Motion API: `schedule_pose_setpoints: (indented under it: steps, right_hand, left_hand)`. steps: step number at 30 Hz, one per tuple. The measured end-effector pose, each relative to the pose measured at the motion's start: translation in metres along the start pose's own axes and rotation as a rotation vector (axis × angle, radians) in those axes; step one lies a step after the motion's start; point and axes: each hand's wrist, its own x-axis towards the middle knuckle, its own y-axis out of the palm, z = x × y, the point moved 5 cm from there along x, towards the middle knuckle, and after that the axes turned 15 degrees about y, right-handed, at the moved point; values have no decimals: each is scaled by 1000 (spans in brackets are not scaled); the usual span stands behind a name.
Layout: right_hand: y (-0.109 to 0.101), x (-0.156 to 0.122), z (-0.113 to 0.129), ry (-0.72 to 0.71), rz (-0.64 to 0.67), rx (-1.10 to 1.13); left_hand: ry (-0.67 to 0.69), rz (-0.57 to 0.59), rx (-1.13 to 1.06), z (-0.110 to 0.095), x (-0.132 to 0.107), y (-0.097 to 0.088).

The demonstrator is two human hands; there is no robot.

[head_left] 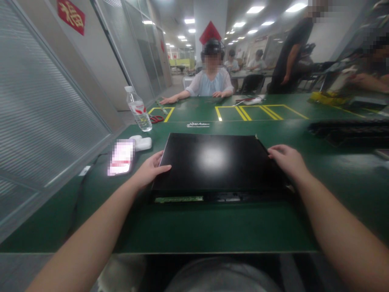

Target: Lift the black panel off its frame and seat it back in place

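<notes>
A: Far left, what do we see?

B: We've got a cable (81, 190) trailing over the counter (219, 231), then a lit phone (121, 157), a white case (142, 143) right beside it and a bottle (139, 111) behind!

A: And our left hand (152, 168)?

B: Clamped on the panel's left edge, thumb over the top! Scissors (157, 119), red-handled, lie beyond it, near the bottle.

A: Into the middle, then!

B: Here's the panel (188, 170), black and glossy, between our two hands on the near half of the counter. A green strip (179, 199) runs along its near edge, and we're facing a person (212, 79) across the way, one arm stretched to our left.

A: And our right hand (284, 158)?

B: Fingertips pinched on the panel's right edge! Well beyond it, we spot someone standing (293, 52) in dark clothes.
</notes>
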Motion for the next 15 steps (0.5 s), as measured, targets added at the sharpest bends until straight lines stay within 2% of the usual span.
schedule_pose_setpoints:
  steps: [15]
  right_hand:
    - [4,-1,4,-50,-35,-200]
  left_hand:
    - [29,30,69,-1,2,-1]
